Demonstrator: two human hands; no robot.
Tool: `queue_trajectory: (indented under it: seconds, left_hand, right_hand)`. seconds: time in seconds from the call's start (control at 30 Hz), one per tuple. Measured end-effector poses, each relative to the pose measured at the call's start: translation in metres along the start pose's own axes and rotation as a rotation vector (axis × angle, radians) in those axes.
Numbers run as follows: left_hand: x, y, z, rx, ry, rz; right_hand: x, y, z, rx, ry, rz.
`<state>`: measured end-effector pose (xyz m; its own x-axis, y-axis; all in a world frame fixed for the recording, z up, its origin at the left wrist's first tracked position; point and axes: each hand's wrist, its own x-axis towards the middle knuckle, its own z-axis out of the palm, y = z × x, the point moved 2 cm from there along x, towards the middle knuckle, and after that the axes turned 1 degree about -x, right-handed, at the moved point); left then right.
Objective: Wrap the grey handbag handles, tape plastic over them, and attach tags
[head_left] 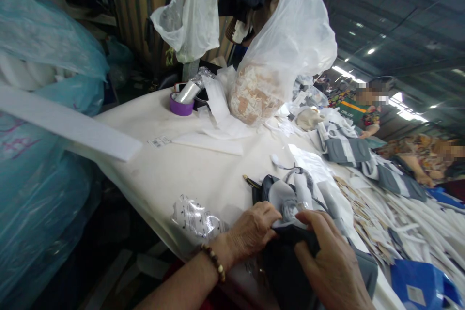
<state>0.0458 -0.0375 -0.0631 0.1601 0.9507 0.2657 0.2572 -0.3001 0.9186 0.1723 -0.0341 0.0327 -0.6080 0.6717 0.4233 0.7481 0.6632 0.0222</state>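
Observation:
A dark bag [286,261] with a pale lining lies at the table's near edge, its mouth open. My left hand [250,230], with a beaded bracelet on the wrist, has its fingers closed on the left side of the bag's rim. My right hand [327,252] grips the right side of the rim between thumb and fingers. Inside the opening, clear crumpled plastic and a white roll [301,191] show between the hands. A gold-tipped zipper end or strap [250,181] sticks out at the upper left of the bag. The bag's lower part is dark and partly hidden by my right hand.
A printed clear plastic bag [199,218] lies on the white table [145,179]. Behind are purple tape [181,105] and a bulging plastic sack [257,92]. Grey bags [348,150] and strips fill the right side, beside a blue bin [421,283]. Two people are farther right.

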Motion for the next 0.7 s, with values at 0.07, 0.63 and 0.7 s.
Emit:
queue_trajectory:
  seconds: [0.07,0.63,0.7]
  left_hand:
    - [0.003,0.002,0.012,0.006,0.026,-0.04]
    - [0.004,-0.015,0.053,-0.626,0.295,-0.65]
    - [0.001,-0.022,0.052,-0.657,0.236,-0.651]
  right_hand:
    - [-0.002,0.003,0.002,-0.013,0.021,0.005]
    - [-0.009,0.001,0.02,0.165,0.119,0.118]
    - [-0.006,0.002,0.03,0.121,0.273,0.155]
